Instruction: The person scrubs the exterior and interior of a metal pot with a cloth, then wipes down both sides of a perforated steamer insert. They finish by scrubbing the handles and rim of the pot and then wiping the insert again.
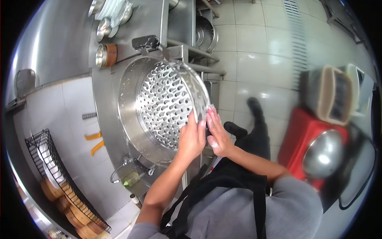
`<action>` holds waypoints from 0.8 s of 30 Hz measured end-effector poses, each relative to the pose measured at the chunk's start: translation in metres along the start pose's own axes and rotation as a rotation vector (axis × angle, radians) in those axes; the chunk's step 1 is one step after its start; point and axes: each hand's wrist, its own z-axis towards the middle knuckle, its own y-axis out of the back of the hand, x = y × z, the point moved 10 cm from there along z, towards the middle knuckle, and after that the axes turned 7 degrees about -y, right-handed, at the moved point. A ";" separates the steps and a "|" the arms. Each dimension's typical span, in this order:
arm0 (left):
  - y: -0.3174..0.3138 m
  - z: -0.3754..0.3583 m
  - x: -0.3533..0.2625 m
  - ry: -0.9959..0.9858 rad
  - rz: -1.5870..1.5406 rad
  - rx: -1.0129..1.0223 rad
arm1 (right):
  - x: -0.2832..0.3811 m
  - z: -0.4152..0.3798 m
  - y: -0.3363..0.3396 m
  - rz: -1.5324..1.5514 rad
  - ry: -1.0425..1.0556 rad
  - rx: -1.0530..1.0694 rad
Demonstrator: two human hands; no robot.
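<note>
A large round metal steamer pan [163, 101] with a perforated bottom sits tilted at the steel counter's edge, its wall wet with whitish spots. My left hand [193, 137] grips the near part of its rim, fingers on the inner side. Just to the right, my right hand [217, 133] lies with stretched fingers against the outer side of the rim, with whitish wet patches on the skin. The hands nearly touch. Whether the right hand has anything small under it is hidden.
Metal bowls [104, 30] and plates stand on the counter [145, 20] at the upper left. Orange-handled tools [95, 142] hang on the wall by a wire rack [67, 183]. At right are a red container [292, 139], a metal bowl [324, 153] and a beige bin [336, 95].
</note>
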 end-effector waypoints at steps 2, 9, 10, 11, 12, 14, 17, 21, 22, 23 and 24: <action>0.002 -0.011 0.001 -0.038 0.002 0.016 | 0.003 0.032 0.004 -0.045 0.000 -0.016; 0.002 -0.011 0.008 -0.056 0.059 0.016 | 0.015 0.128 0.002 -0.020 0.107 0.049; 0.004 -0.008 0.014 -0.023 0.031 -0.021 | 0.024 0.101 0.001 0.046 0.101 0.016; 0.005 -0.008 0.019 0.019 0.000 -0.060 | 0.031 0.062 0.000 0.113 0.091 -0.009; 0.006 -0.002 0.016 0.076 -0.065 -0.082 | 0.025 0.016 -0.013 0.120 0.114 0.022; 0.006 0.005 0.021 0.104 -0.077 -0.076 | 0.017 -0.009 -0.023 0.122 0.143 0.047; 0.012 0.005 0.029 0.117 -0.138 -0.051 | 0.030 0.030 -0.009 0.019 0.138 0.004; 0.012 -0.048 0.026 0.064 -0.058 0.040 | 0.016 0.167 -0.016 0.111 0.144 0.073; 0.014 -0.072 0.025 0.007 0.097 0.049 | 0.011 0.185 -0.024 0.159 0.048 0.170; 0.016 -0.092 0.027 -0.056 0.254 0.061 | 0.013 0.197 -0.023 0.163 0.054 0.166; 0.013 -0.111 0.042 -0.059 0.261 0.063 | 0.007 0.204 -0.035 0.145 -0.011 0.277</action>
